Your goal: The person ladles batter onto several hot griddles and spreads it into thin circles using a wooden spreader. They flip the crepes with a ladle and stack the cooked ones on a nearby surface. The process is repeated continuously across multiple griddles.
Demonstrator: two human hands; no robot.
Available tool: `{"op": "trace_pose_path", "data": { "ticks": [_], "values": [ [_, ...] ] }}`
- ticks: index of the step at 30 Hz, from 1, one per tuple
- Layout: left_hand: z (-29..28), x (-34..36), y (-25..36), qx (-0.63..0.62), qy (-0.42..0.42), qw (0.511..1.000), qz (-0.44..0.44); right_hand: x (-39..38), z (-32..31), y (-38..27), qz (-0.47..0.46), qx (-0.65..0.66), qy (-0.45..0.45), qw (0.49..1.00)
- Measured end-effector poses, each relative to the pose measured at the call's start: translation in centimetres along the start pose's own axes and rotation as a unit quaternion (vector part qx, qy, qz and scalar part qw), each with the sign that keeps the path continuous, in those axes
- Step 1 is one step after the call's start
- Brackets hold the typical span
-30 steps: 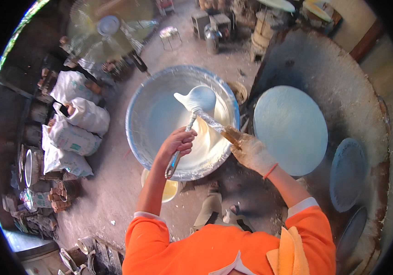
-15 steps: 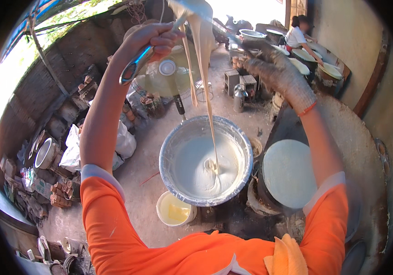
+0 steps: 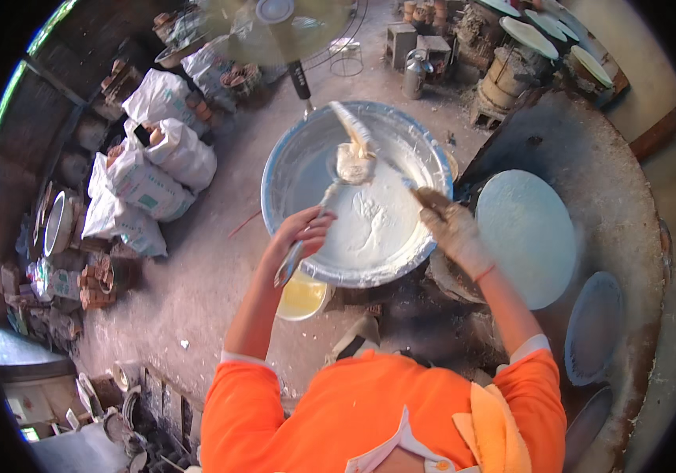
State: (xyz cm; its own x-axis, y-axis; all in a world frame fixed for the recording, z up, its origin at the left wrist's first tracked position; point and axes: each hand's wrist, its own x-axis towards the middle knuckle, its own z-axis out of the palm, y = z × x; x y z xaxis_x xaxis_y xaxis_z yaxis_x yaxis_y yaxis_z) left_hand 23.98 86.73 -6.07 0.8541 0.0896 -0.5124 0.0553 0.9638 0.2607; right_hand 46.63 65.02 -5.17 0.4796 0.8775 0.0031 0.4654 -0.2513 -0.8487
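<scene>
A wide metal basin point(image 3: 273, 150) below my hands holds thick white batter point(image 3: 368, 229). My left hand point(image 3: 305, 231) is closed round the metal handle of a ladle point(image 3: 328, 195), whose batter-coated end lies over the basin. The gloved right hand point(image 3: 456, 236) grips a thin-handled tool point(image 3: 395, 168) reaching in from the basin's right side. Its far end meets the ladle among the batter, so its shape cannot be told. A clump of batter point(image 3: 355, 163) sits where the two tools come together, and a pale coated strip point(image 3: 350, 122) rises behind it.
A round white-topped griddle point(image 3: 525, 240) stands right of the basin on a dark stove. A bucket point(image 3: 302, 298) with yellow liquid is below the basin's near edge. White sacks point(image 3: 149, 177) lie left; a fan point(image 3: 275, 11) stands beyond. Round trays point(image 3: 529, 37) are at far right.
Both arms have come down from high up to just over the basin, bringing the tools with them. The long strands of hanging batter are gone. My view has tilted downward.
</scene>
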Motion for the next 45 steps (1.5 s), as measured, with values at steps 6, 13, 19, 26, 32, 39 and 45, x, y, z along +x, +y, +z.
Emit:
{"op": "trace_pose_path", "data": {
  "ticks": [6, 13, 19, 26, 32, 39, 45],
  "values": [
    [-1.6, -0.3, 4.4, -0.062, -0.09, 0.993, 0.037, 0.5, 2.5, -5.4, -0.2, -0.098, 0.041, 0.974],
    [7.1, -6.3, 1.5, 0.269, 0.073, 0.942, 0.185, -6.3, 0.2, -2.2, -0.032, -0.013, -0.023, 0.999],
    [14.0, -5.2, -9.2, 0.327, -0.077, 0.939, 0.075, -21.9, -3.7, 1.6, 0.138, 0.37, 0.13, 0.909],
    [18.2, 1.5, -25.5, 0.407, -0.143, 0.873, -0.228, -44.9, -0.2, 2.5, 0.352, 0.116, 0.325, 0.87],
    [27.5, 0.0, -48.0, 0.485, -0.377, 0.69, -0.383, -60.7, 8.2, -1.3, 0.26, 0.214, 0.72, 0.607],
    [33.0, -9.6, -79.9, 0.461, -0.442, 0.474, -0.606, -74.5, 8.0, -0.8, 0.06, 0.158, 0.941, 0.293],
    [29.5, -17.2, -101.1, 0.474, -0.439, 0.388, -0.657, -90.0, 6.9, 8.7, -0.149, 0.25, 0.952, 0.096]
  ]
}}
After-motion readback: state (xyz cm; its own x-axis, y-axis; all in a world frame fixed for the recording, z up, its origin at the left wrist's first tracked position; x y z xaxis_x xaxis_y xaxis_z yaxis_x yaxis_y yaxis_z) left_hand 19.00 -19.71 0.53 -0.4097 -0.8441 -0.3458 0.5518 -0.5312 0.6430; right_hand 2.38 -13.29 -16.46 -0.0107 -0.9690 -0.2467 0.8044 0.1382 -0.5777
